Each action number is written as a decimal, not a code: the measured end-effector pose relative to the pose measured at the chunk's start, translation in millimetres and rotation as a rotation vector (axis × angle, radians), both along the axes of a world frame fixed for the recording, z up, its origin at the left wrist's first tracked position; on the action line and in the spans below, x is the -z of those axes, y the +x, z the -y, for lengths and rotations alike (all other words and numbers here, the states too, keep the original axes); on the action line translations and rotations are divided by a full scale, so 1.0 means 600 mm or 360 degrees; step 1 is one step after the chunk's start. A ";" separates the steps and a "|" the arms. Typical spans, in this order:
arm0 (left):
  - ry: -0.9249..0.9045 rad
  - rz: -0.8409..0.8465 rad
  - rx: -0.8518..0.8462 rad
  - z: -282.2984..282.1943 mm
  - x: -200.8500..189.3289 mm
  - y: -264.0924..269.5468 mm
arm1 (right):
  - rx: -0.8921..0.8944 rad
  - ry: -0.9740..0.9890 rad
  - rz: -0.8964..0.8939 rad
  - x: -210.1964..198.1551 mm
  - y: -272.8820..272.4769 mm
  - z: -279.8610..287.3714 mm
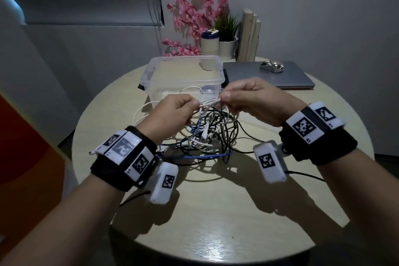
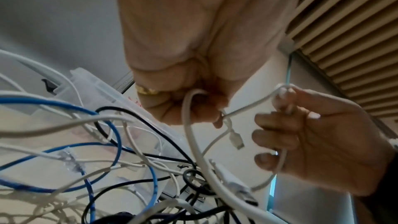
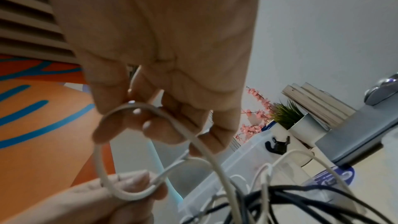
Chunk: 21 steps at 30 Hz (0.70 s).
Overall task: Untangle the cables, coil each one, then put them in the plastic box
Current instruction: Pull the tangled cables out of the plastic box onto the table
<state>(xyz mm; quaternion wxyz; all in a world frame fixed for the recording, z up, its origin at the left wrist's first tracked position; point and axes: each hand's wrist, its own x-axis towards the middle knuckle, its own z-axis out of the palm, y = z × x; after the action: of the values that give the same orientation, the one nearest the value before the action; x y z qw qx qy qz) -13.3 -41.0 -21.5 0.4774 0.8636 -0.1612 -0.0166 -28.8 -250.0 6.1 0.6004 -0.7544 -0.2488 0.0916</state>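
White cable [image 1: 208, 103] stretches between left hand [image 1: 172, 112] and right hand [image 1: 252, 101], both pinching it; tangle [image 1: 207, 136] seemingly hangs beneath.

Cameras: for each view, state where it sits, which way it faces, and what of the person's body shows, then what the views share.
Head: worn on the head, looking forward and down at the round table; both forearms, left hand and right hand show above the cable tangle.
Left wrist: under the left hand, looking up along it; right hand opposite.
Right wrist: under the right hand; left hand below.
Shared: all three show both hands pinching the white cable and the plastic box.
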 end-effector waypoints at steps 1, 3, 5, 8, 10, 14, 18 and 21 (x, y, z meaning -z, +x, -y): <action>-0.0028 -0.0026 -0.0040 -0.002 0.001 0.000 | -0.0039 -0.0089 -0.0020 0.003 -0.004 0.001; -0.0083 -0.0025 -0.0109 -0.008 0.001 0.002 | -0.0103 -0.0322 -0.0059 0.009 -0.009 0.002; -0.0035 0.0017 -0.0177 -0.014 -0.002 0.000 | -0.0135 -0.0511 -0.0119 0.015 -0.014 -0.006; -0.0115 0.0025 -0.0107 -0.015 -0.013 -0.009 | -0.0024 -0.0700 -0.0113 0.032 -0.011 -0.021; -0.0247 -0.0059 0.0004 -0.013 -0.019 -0.018 | 0.0106 -0.0755 -0.0082 0.045 -0.007 -0.027; -0.0500 -0.0360 0.0094 -0.018 -0.017 -0.029 | 0.0440 -0.0761 -0.0042 0.058 0.010 -0.018; -0.0475 -0.0425 0.0083 -0.028 -0.004 -0.028 | 0.0720 -0.0583 0.0111 0.056 0.022 -0.005; -0.0341 -0.0211 0.0029 -0.030 -0.003 -0.029 | 0.0553 -0.0662 0.0155 0.056 0.024 -0.011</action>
<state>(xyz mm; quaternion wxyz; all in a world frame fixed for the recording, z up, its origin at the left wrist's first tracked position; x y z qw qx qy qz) -30.8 -23.1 -19.8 0.5763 0.8032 -0.1380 -0.0607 -14.7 -243.5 -27.3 0.4266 -0.8964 -0.1200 -0.0002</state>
